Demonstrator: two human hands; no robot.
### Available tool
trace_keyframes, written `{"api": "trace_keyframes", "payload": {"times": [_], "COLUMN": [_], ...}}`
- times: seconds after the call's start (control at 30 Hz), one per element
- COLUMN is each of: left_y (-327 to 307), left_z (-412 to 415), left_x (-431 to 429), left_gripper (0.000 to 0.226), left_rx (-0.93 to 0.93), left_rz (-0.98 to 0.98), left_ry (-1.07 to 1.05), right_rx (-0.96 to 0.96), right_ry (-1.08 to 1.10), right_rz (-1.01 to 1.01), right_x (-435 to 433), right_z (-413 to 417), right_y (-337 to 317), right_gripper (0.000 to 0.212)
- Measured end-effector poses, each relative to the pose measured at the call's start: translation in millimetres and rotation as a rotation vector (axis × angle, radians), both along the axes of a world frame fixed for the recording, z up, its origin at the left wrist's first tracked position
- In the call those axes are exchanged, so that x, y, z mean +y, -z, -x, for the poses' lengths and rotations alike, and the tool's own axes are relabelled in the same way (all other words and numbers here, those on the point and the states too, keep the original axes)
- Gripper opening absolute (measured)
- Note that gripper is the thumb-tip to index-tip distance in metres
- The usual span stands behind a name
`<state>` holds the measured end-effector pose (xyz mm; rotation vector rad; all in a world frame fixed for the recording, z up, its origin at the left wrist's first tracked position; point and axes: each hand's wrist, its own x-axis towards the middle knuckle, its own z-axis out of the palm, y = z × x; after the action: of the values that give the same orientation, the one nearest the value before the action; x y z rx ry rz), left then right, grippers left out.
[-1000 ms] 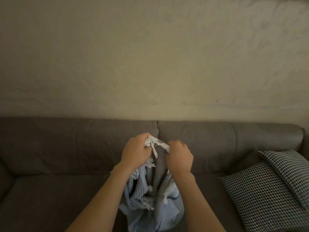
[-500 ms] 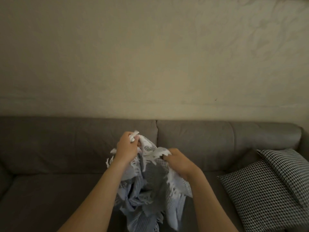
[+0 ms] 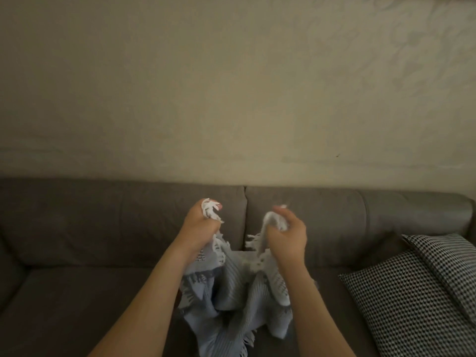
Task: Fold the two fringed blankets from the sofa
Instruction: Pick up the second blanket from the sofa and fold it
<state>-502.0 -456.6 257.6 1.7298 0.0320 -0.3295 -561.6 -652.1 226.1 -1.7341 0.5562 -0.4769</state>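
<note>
1. Nearest the camera, the pale blue blanket [image 3: 237, 287] hangs bunched between the two forearms. Its lower folds sag toward the seat of the grey sofa [image 3: 77, 292]; I cannot tell whether they touch it. Only this one blanket shows, and the second is out of view.
2. Just above, the left hand [image 3: 199, 225] is curled tight round a gathered bit of the fringed edge, with white tassels [image 3: 211, 210] sticking out of the top of the fist.
3. The right hand [image 3: 286, 235], a little apart from it, pinches another part of that edge between thumb and curled fingers, and more fringe trails off beside the wrist.
4. The step in hand looks like finding the corners so the cloth can be spread. To do it well, I judge, each of the hands should work along the fringed edge to its true corner. They can then draw apart until the edge runs straight and the twisted middle falls open. A light shake would help. The tassels may snag on one another, so part them gently.
5. Further off, a black-and-white checked cushion [image 3: 425, 284] leans at the sofa's right end, well apart from the blanket.
6. Behind everything, the backrest meets a plain pale wall [image 3: 231, 86].
</note>
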Motion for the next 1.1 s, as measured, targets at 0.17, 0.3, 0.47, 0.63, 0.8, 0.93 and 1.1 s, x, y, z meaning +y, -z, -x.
{"api": "trace_keyframes", "payload": {"times": [0.17, 0.3, 0.47, 0.63, 0.8, 0.93, 1.1], "left_y": [-8.9, -8.7, 2.6, 41.3, 56.8, 48.7, 24.8], "left_z": [1.9, 2.3, -3.0, -13.7, -8.1, -13.6, -7.1], "left_x": [-4.0, -5.3, 5.0, 19.0, 14.6, 15.5, 15.4], "left_gripper": [0.052, 0.055, 0.036, 0.023, 0.032, 0.027, 0.035], "left_rx": [0.039, -0.003, -0.269, -0.151, -0.06, -0.026, 0.251], "left_rz": [0.092, 0.053, -0.298, -0.68, -0.639, -0.326, -0.022], "left_ry": [0.211, 0.318, 0.336, 0.348, 0.109, -0.084, 0.298], "right_rx": [0.023, 0.095, 0.094, 0.027, 0.023, 0.161, 0.062], "right_ry": [-0.542, -0.713, -0.514, -0.495, -0.408, -0.317, -0.189], "right_rz": [0.007, -0.107, 0.224, 0.124, -0.15, -0.412, -0.482], "right_x": [21.0, 28.1, 15.6, 5.7, 2.9, -15.7, -20.3], "right_z": [4.8, 8.0, -1.7, -1.9, -6.4, -16.1, -28.0], "right_y": [-0.1, -0.6, 7.1, -10.5, -24.7, -28.0, -15.4], "right_gripper": [0.055, 0.003, 0.05, 0.053, 0.047, 0.04, 0.021]}}
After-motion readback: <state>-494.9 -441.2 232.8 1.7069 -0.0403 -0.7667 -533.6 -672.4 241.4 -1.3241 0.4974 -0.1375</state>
